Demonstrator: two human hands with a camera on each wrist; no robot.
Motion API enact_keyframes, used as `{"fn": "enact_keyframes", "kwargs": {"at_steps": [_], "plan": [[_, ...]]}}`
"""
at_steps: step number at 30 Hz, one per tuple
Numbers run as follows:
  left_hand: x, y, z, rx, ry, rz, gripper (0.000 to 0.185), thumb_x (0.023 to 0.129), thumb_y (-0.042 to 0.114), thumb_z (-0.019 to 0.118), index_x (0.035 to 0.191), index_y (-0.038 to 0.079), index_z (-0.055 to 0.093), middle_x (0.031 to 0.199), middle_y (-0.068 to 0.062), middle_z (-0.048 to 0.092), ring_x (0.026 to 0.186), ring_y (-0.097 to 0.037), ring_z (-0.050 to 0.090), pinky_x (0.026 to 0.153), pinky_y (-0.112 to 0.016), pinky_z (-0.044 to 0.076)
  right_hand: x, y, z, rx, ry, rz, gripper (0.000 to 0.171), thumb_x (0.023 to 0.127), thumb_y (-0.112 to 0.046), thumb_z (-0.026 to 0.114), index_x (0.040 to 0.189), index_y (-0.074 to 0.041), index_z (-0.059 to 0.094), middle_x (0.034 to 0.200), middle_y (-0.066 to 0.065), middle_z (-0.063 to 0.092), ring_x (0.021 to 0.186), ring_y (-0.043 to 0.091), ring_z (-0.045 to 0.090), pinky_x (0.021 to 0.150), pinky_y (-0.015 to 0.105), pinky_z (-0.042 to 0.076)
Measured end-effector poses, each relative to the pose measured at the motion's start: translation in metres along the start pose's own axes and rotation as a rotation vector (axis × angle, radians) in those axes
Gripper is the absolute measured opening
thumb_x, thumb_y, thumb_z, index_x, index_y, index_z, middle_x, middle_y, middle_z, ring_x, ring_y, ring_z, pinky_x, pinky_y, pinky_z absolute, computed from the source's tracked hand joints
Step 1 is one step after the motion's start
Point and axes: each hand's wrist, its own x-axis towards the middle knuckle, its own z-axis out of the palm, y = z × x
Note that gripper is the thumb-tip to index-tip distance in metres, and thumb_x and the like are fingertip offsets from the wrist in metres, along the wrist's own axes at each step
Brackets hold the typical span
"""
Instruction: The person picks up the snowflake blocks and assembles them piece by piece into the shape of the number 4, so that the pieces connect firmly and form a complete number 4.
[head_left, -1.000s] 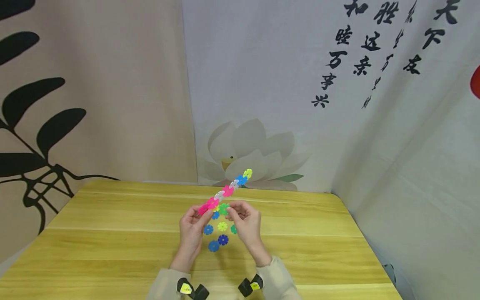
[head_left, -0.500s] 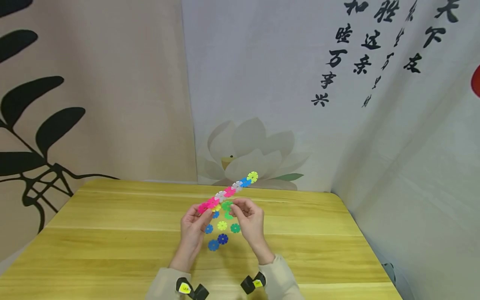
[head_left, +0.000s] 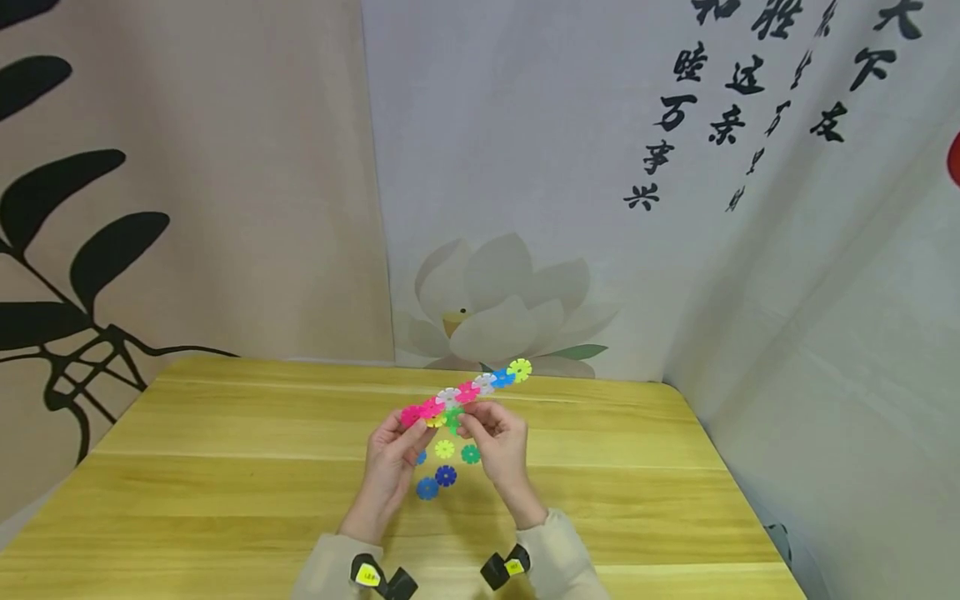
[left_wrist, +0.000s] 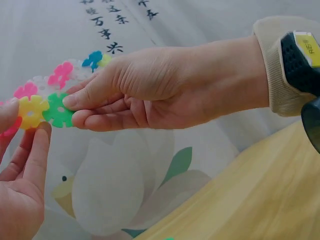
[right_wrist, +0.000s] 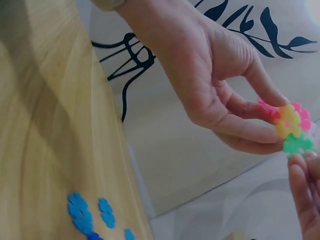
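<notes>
My left hand (head_left: 391,463) pinches the disc chain (head_left: 467,392), my right hand (head_left: 498,443) the green disc (left_wrist: 59,118), over the table (head_left: 637,483), well inside its side edges (roomy wood both ways). Lotus-printed cloth (head_left: 517,183) hangs behind.

Small curtained-off work nook, wood-grain table (head_left: 637,483), printed cloth hangings (head_left: 525,150)

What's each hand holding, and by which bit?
The left hand holds the flower chain at its pink end, near the yellow piece; the right hand pinches the green piece by its edge.
</notes>
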Motion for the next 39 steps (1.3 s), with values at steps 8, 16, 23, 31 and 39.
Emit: {"fn": "enact_keyframes", "kwargs": {"at_steps": [8,16,23,31,39], "plan": [[-0.001,0.0,0.004,-0.027,0.013,0.017,0.024,0.092,-0.005,0.053,0.086,0.015,0.066,0.09,0.004,0.067,0.088,-0.008,0.066,0.087,-0.027,0.052,-0.007,0.019,0.006,0.039,0.069,-0.014,0.004,0.083,0.014,0.06,0.086,0.016,0.059,0.071,0.033,0.059,0.06,0.003,0.062,0.054,0.022,0.057],[-0.002,-0.002,0.007,-0.058,-0.004,0.045,0.028,0.093,-0.007,0.048,0.086,0.015,0.064,0.092,0.004,0.067,0.091,-0.008,0.065,0.089,-0.028,0.052,-0.008,0.013,0.009,0.044,0.109,0.104,0.011,0.084,0.007,0.064,0.088,0.015,0.06,0.075,0.033,0.061,0.058,0.004,0.062,0.054,0.02,0.056],[-0.002,-0.001,0.007,-0.001,0.052,-0.014,0.025,0.09,-0.008,0.051,0.083,0.013,0.064,0.091,0.002,0.068,0.09,-0.01,0.066,0.086,-0.028,0.053,-0.001,0.0,0.006,0.004,0.086,0.171,0.008,0.082,0.013,0.062,0.088,0.017,0.06,0.076,0.035,0.06,0.056,0.004,0.06,0.054,0.018,0.055],[-0.003,0.001,0.007,0.143,0.145,-0.026,0.023,0.082,-0.011,0.062,0.079,0.012,0.061,0.082,0.003,0.067,0.077,-0.006,0.064,0.075,-0.02,0.056,0.001,0.005,0.004,-0.027,0.052,0.159,0.01,0.082,0.008,0.065,0.088,0.015,0.061,0.077,0.03,0.063,0.058,0.003,0.06,0.055,0.019,0.056],[-0.002,-0.002,0.005,0.095,0.117,0.044,0.029,0.086,-0.014,0.054,0.084,0.014,0.065,0.085,0.003,0.07,0.079,-0.006,0.066,0.077,-0.021,0.055,-0.001,0.005,0.003,0.048,0.009,0.185,0.012,0.083,0.009,0.064,0.088,0.019,0.058,0.078,0.034,0.061,0.059,0.004,0.061,0.057,0.019,0.056]]}}
